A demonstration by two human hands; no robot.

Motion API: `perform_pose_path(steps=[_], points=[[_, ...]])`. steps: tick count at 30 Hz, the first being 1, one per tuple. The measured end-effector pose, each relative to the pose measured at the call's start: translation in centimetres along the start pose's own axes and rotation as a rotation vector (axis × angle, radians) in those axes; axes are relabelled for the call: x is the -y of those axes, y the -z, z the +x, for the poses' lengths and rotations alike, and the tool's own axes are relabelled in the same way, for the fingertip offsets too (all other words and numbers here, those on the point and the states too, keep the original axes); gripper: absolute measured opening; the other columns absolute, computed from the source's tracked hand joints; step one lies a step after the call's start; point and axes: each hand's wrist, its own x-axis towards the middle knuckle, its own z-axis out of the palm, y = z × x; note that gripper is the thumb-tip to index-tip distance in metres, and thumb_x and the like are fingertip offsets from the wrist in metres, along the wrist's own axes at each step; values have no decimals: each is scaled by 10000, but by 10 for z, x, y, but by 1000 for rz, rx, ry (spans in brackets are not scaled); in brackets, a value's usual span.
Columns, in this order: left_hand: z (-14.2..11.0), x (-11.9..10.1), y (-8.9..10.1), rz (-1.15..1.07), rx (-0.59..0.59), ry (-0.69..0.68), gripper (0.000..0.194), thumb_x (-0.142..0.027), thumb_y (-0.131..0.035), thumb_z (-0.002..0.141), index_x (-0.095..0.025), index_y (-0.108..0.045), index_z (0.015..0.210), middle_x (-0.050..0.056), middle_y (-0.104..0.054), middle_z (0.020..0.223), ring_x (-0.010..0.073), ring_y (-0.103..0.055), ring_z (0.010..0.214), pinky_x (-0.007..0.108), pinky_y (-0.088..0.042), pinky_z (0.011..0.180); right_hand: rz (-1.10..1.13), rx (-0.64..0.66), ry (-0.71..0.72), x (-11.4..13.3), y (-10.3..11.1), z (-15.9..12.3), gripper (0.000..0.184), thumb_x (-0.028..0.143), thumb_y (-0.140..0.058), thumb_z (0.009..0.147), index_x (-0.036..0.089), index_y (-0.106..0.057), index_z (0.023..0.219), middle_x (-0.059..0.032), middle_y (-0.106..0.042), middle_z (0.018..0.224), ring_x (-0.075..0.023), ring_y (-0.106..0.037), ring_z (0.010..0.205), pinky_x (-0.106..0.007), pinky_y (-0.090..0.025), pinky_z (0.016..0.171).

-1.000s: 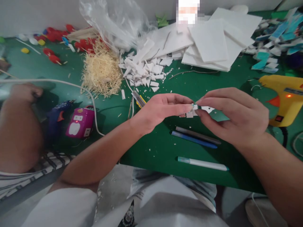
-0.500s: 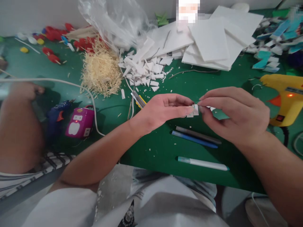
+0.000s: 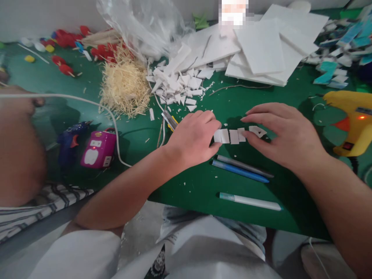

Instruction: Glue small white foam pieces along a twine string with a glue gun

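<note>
A short row of small white foam-board pieces (image 3: 234, 136) lies between my two hands, with narrow gaps between some of them. My left hand (image 3: 193, 137) is closed at the row's left end, thumb in front and curled fingers behind it. My right hand (image 3: 286, 133) is open, fingers and thumb apart; its thumb tip is at the row's right end. Beneath that hand sits another white piece (image 3: 257, 131) with a hole or notch in it. A grey pen (image 3: 245, 166), a blue pen (image 3: 240, 172) and a white pen (image 3: 250, 201) lie nearer to me.
Beyond my hands are a heap of white scraps (image 3: 181, 85), white boards (image 3: 258, 50) and a straw nest (image 3: 124, 89). A box cutter (image 3: 169, 120) lies behind my left wrist. A yellow glue gun (image 3: 356, 120) stands right; a purple power socket (image 3: 98, 149) and another person's arm (image 3: 21, 147) are left.
The white pieces were pinched up between both hands and now lie as a row on the table. My left hand has turned palm down, and my right fingers have spread apart.
</note>
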Motion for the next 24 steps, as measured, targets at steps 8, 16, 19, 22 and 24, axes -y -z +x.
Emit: perform_pose_path(steps=[8,16,19,22,24], points=[[1,2,-1,51,29,-37,251,-292,-677,1007,-127,-777,1167,155,-727,1199,343,-695,1183,471,-566,1029,46,177,107,0,-7,0,388,391,-654,1032,267,-724,1393,-123,-815,1315,-340,-789,1208,-587,-606,1094],[3,-2,0,25,59,3,362,-347,-734,1011,-111,-751,1284,153,-732,1222,358,-701,1199,494,-565,1048,69,250,75,-2,-11,-2,461,352,-639,1022,280,-700,1473,-123,-820,1297,-331,-776,1216,-619,-548,1178],[6,-7,0,-9,78,17,393,-387,-755,1015,-99,-754,1283,159,-730,1255,365,-699,1226,500,-562,1072,56,227,85,-3,-11,-2,439,351,-622,1032,266,-704,1455,-121,-825,1255,-316,-787,1182,-605,-554,1175],[6,-8,-3,-12,73,12,337,-342,-722,1037,-101,-763,1268,161,-726,1263,354,-698,1220,483,-564,1056,53,219,105,-4,-10,-2,438,331,-608,1031,252,-704,1451,-117,-830,1225,-307,-793,1154,-599,-564,1167],[5,-6,-5,-12,49,-5,288,-307,-696,1044,-110,-774,1240,158,-727,1248,342,-700,1196,468,-565,1026,53,211,110,-5,-9,-2,447,324,-615,1019,255,-704,1452,-113,-830,1228,-306,-794,1155,-599,-567,1165]])
